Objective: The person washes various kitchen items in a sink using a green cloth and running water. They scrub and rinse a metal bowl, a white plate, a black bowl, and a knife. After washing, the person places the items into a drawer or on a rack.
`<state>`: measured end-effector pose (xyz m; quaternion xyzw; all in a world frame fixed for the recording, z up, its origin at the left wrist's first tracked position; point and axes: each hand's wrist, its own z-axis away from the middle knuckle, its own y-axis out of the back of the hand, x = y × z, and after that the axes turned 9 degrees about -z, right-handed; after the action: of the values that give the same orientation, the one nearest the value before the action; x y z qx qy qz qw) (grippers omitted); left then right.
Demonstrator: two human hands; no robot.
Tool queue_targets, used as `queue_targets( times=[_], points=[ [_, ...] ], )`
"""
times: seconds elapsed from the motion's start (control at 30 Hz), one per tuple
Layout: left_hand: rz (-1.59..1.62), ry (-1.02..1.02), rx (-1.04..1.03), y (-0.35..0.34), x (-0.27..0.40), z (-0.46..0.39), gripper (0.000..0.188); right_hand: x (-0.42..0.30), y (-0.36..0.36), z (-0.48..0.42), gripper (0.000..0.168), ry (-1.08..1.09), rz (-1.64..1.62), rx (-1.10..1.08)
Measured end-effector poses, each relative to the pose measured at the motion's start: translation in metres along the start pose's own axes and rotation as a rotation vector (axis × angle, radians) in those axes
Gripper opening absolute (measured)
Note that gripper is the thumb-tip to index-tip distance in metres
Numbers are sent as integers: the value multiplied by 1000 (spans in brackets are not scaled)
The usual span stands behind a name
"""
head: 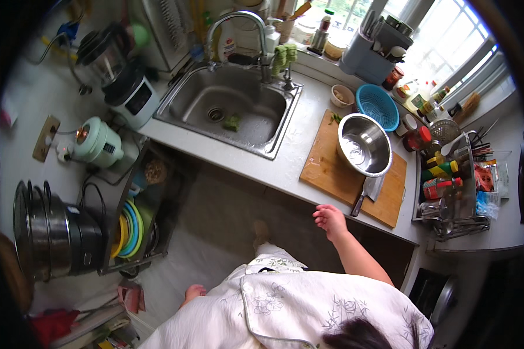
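My right hand (pixel 330 221), empty with its fingers apart, hangs just off the counter's front edge, near the handle of a cleaver (pixel 369 192). That cleaver lies on a wooden cutting board (pixel 325 163). On the same board stands a shiny metal bowl (pixel 364 145); green vegetable bits (pixel 335 118) lie behind it. A blue plastic colander (pixel 377 107) and a small bowl (pixel 342 96) with pale pieces sit further back. Down at my side, my left hand (pixel 194 293) is partly hidden by my shirt, and its fingers are hard to make out.
A steel sink (pixel 227 107) with a faucet (pixel 238 16) holds a green scrap near its drain. A blender (pixel 129 85) stands left of it. At right is a rack (pixel 454 192) of bottles and jars. Below left, a shelf holds colored plates (pixel 131 229). A utensil holder (pixel 369 54) stands by the window.
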<state>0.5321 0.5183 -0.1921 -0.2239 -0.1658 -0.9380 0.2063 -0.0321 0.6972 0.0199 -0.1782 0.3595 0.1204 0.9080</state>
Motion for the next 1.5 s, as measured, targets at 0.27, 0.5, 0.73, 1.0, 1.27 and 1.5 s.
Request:
queue_targets(
  times=[0.27, 0.5, 0.73, 1.0, 1.27, 1.5],
  points=[
    [200, 33, 97, 9, 209, -44, 20, -60, 59, -53, 28, 48, -665, 145],
    [146, 56, 56, 16, 244, -57, 20, -111, 41, -98, 38, 56, -968, 183],
    [-75, 81, 111, 61, 229, -56, 21, -124, 54, -97, 32, 152, -624, 284],
    [-142, 39, 155, 91, 222, -39, 21, -166, -21, -63, 26, 612, -285, 284],
    [-103, 36, 158, 105, 190, -41, 21, -225, -153, -58, 43, 1420, 494, 375],
    [3, 32, 122, 115, 144, -53, 19, -252, -238, -19, 66, 1670, 702, 345]
  ],
)
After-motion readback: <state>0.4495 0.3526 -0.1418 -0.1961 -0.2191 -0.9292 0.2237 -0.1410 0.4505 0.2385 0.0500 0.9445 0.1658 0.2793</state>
